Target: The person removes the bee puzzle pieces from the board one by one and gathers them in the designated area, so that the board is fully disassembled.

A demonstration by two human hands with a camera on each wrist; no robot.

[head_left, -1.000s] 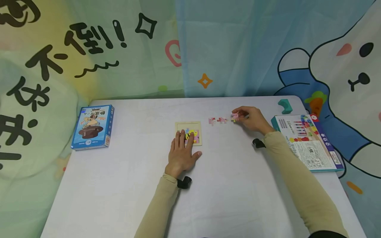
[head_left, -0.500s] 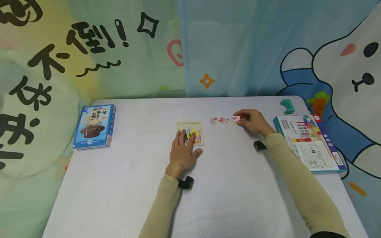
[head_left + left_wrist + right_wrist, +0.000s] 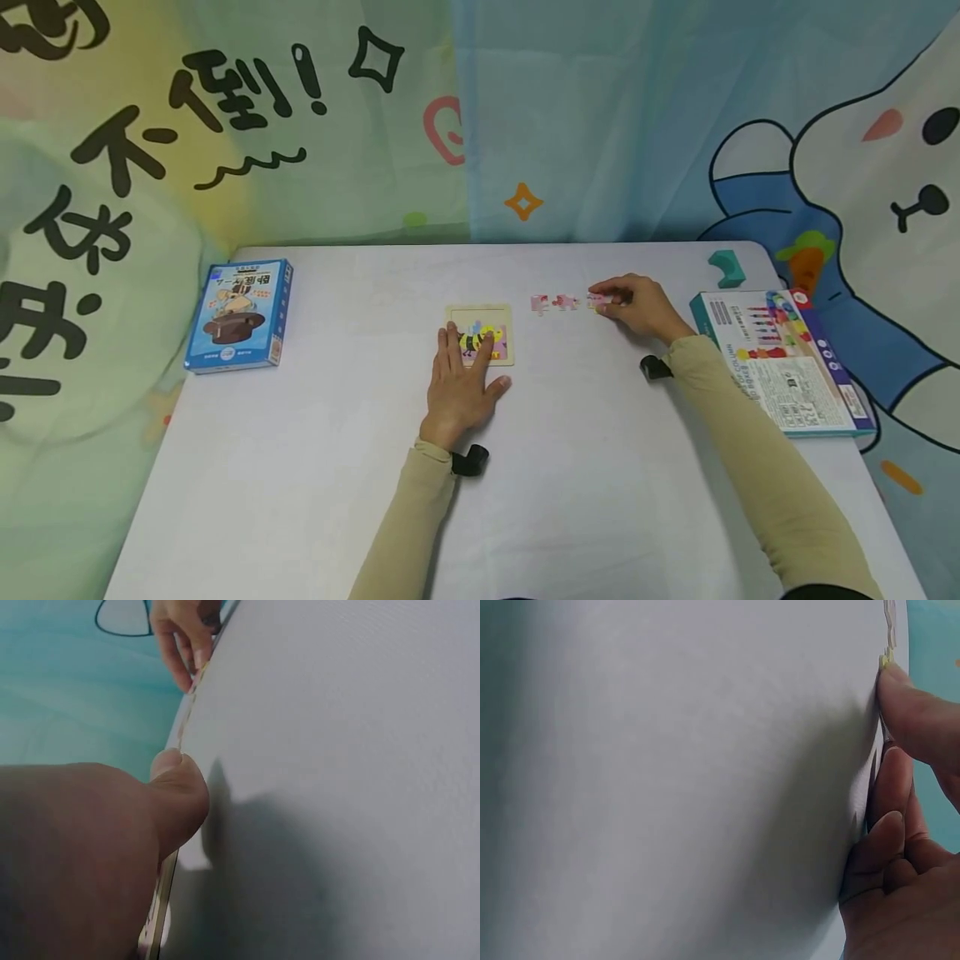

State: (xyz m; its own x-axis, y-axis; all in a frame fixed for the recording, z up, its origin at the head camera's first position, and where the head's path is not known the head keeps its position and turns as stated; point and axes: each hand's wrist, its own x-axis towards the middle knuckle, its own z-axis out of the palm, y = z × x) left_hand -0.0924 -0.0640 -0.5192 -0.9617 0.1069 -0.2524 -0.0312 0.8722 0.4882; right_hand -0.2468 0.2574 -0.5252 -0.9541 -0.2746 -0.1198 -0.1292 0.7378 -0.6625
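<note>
Head view is showing the left hand (image 3: 459, 396) resting on the board (image 3: 457, 312) near mid-frame, its fingers (image 3: 483, 357) straight and spread beside the bee picture (image 3: 471, 342). Right of centre, the right hand (image 3: 639, 305) is pinching a pink piece (image 3: 597, 300), thumb and fingers clamped on its edges, low over the worktop (image 3: 352, 442). Two pieces, one nearer (image 3: 566, 302) and one farther (image 3: 538, 304), are lying in a row leftward. The step in hand is seemingly lining up pieces; the next move is probably calling for a gentle, flat release.
</note>
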